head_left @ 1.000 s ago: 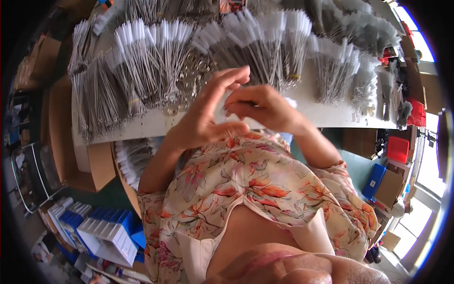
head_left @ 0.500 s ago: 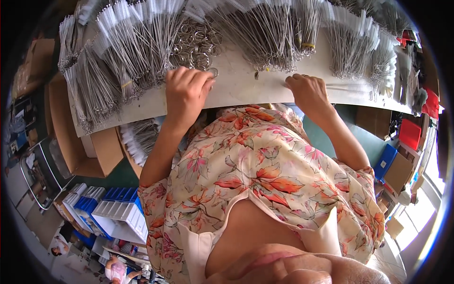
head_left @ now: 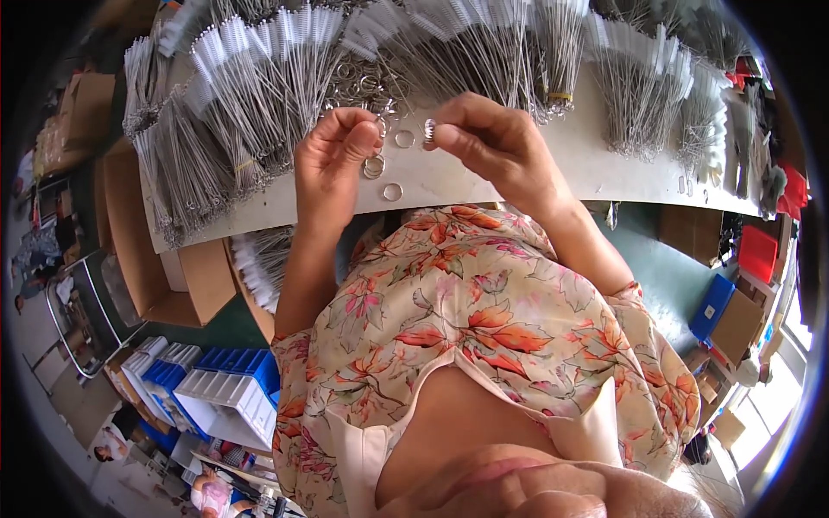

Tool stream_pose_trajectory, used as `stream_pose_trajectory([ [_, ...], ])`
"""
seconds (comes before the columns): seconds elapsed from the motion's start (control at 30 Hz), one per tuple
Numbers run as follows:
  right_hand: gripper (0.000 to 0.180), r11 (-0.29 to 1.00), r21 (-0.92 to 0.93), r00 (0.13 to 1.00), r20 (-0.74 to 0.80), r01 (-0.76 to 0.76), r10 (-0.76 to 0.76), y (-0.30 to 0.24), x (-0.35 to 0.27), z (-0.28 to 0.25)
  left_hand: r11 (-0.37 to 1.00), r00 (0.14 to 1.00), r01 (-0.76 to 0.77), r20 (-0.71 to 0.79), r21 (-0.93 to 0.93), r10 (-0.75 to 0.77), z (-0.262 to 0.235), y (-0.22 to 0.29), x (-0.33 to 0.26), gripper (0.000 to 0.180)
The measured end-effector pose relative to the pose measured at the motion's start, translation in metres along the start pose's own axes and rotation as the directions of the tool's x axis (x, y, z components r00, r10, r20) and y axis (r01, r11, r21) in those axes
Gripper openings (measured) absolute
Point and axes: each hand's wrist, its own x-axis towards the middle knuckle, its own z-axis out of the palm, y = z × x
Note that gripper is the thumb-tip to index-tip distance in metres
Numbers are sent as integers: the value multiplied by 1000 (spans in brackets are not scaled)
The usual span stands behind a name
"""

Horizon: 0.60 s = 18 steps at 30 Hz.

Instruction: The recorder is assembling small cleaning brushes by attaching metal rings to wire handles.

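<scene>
My left hand (head_left: 332,164) is closed, with a metal ring (head_left: 380,128) pinched at its thumb and fingertips. Facing it, my right hand (head_left: 505,151) grips a short stack of metal rings (head_left: 429,131) between thumb and fingers. Between and below the hands, loose rings lie on the white tabletop: one ring (head_left: 404,138) by itself, an overlapping pair (head_left: 373,166), and another ring (head_left: 393,192) close to the front edge. Just beyond my left hand is a heap of similar rings (head_left: 367,84).
Bundles of wire-handled bristle brushes (head_left: 259,95) crowd the table's left and back, with more brushes (head_left: 635,95) to the right. Below the table's left end stands an open cardboard box (head_left: 173,285). Blue and white plastic bins (head_left: 224,388) are on the lower left.
My right hand has moved left toward my left hand and now holds a stack of rings. Several loose rings now lie on the tabletop near the front edge.
</scene>
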Motion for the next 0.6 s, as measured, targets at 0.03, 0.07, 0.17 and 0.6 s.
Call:
stream_pose_trajectory([
  [0.03, 19, 997, 1, 996, 34, 81, -81, -2, 4, 4, 1000, 1000, -6, -6, 1, 6, 3, 0, -2, 15],
  [0.07, 19, 998, -5, 998, 39, 58, -58, -2, 5, 7, 985, 1000, 11, 27, -170, -6, 6, 1, -3, 16],
  [0.17, 18, 991, 133, 1000, 16, 16, -18, -16, 2, 14, 933, 999, 35, 33, -359, -25, 9, 1, -6, 16],
  [0.6, 9, 912, -236, 940, 17, 334, -340, -14, 1, 22, 988, 994, -113, 3, -101, 114, 24, 13, -5, 18],
])
